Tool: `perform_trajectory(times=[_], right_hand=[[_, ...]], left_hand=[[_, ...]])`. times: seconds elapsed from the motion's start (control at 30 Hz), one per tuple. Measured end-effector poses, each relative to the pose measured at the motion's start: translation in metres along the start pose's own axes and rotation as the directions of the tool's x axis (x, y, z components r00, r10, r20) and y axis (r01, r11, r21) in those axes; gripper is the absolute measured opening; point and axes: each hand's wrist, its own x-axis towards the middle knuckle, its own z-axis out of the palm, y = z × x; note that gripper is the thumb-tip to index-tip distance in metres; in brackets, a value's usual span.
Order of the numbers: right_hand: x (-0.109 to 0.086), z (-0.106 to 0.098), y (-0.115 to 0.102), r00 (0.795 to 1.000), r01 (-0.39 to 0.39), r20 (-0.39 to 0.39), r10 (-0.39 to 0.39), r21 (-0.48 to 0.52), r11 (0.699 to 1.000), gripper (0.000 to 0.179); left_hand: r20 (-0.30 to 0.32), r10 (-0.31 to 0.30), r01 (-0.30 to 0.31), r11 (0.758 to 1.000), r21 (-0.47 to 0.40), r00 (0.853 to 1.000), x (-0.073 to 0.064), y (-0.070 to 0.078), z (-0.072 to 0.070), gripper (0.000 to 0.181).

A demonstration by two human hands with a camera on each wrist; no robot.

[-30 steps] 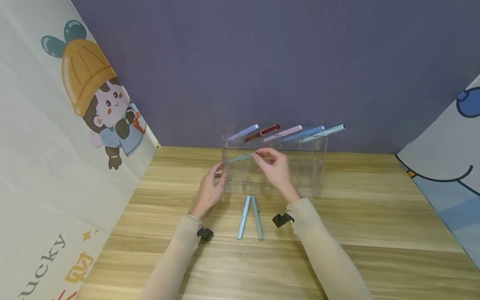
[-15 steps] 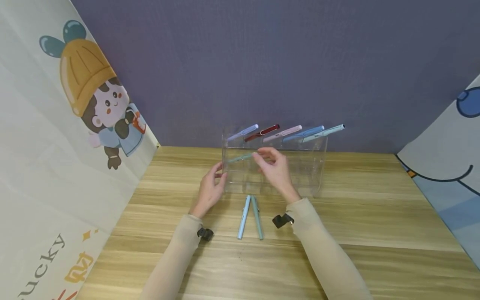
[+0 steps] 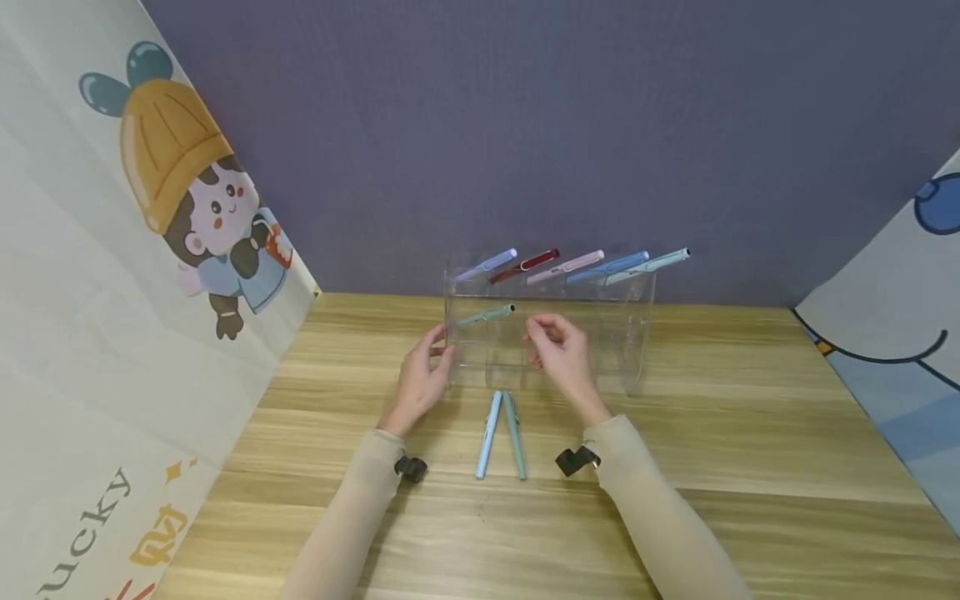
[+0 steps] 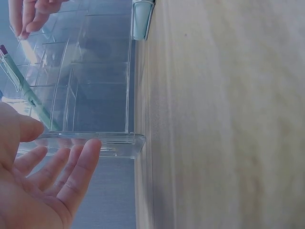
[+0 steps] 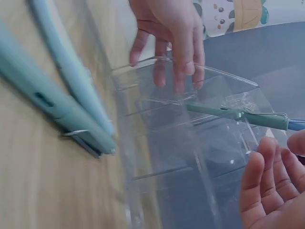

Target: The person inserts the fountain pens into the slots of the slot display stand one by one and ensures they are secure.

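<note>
A clear acrylic pen stand (image 3: 637, 358) with rows of compartments stands near the back wall. My left hand (image 3: 423, 379) rests at its left side, and the left wrist view shows those fingers (image 4: 78, 179) fairly straight along the edge. In the front-left compartment a sage-green pen (image 3: 486, 315) leans to the right, its clip (image 5: 264, 114) visible in the right wrist view. Just right of that pen, my right hand (image 3: 562, 354) hovers before the stand, fingers loosely bent and holding nothing. A light blue pen (image 3: 487, 437) and another green pen (image 3: 514, 437) lie on the table before the stand.
Along the back row lean a lavender pen (image 3: 486, 265), a dark red pen (image 3: 525, 267), a pink pen (image 3: 566, 267), a blue pen (image 3: 607, 268) and a pale aqua pen (image 3: 648, 265). Behind the wooden table (image 3: 750, 400) rises a grey-blue wall (image 3: 555, 125).
My right hand has let go of the green pen in the stand and moved slightly right and toward me. My left hand and the pens on the table have stayed put.
</note>
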Motion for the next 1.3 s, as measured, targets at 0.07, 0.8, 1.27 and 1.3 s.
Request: perform_trajectory(times=[0.07, 0.8, 1.27, 1.3], right_hand=[[-0.005, -0.002, 0.002, 1.0, -0.016, 0.01, 0.016, 0.004, 1.0, 0.026], [-0.044, -0.013, 0.027, 0.932, -0.261, 0.219, 0.29, -0.152, 0.953, 0.034], [-0.055, -0.006, 0.044, 0.894, -0.245, 0.314, 0.321, -0.258, 0.935, 0.041], [-0.056, -0.006, 0.044, 0.888, -0.242, 0.325, 0.325, -0.271, 0.932, 0.043]], left_hand=[[0.002, -0.002, 0.002, 1.0, -0.002, 1.0, 0.0, 0.0, 0.0, 0.047], [-0.004, -0.005, 0.005, 1.0, -0.014, 1.0, -0.002, 0.0, -0.001, 0.047], [0.005, -0.019, 0.019, 0.999, -0.029, 1.0, -0.001, 0.001, 0.0, 0.048], [0.004, -0.019, 0.019, 0.999, -0.028, 1.0, -0.001, 0.001, 0.0, 0.048]])
